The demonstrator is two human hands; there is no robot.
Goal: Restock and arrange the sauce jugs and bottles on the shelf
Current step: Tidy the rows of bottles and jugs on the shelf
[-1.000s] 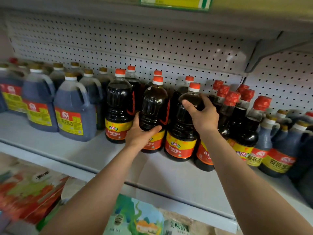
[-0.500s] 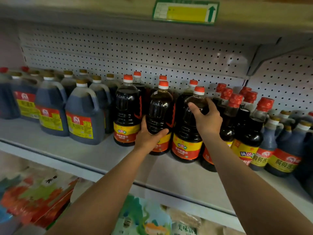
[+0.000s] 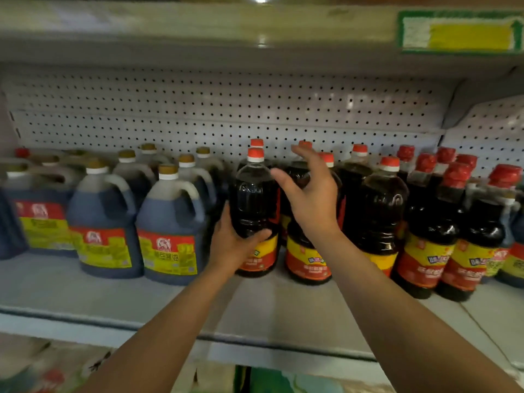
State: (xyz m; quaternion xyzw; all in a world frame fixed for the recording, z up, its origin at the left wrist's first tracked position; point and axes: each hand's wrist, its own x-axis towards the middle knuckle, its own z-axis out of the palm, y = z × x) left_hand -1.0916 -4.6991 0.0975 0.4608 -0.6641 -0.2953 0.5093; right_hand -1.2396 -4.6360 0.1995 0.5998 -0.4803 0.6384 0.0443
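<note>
Dark sauce bottles with red caps and red-yellow labels stand in rows on the grey shelf [image 3: 269, 313]. My left hand [image 3: 235, 245] grips the lower body of the leftmost front bottle [image 3: 255, 194], which stands upright right beside the handled jugs [image 3: 170, 222]. My right hand [image 3: 309, 194] hovers with fingers spread in front of the neighbouring bottle [image 3: 307, 256], holding nothing. A third front bottle [image 3: 382, 211] stands free to the right.
Blue-tinted jugs with tan caps fill the shelf's left half. Slimmer red-capped bottles [image 3: 425, 236] crowd the right. A pegboard back wall [image 3: 226, 109] and an upper shelf with a price tag [image 3: 459, 31] close in above. Packaged goods [image 3: 42, 370] lie below.
My left hand has shifted from the middle bottle to the leftmost one. My right hand has let go of its bottle, moved left and opened. The view has turned left.
</note>
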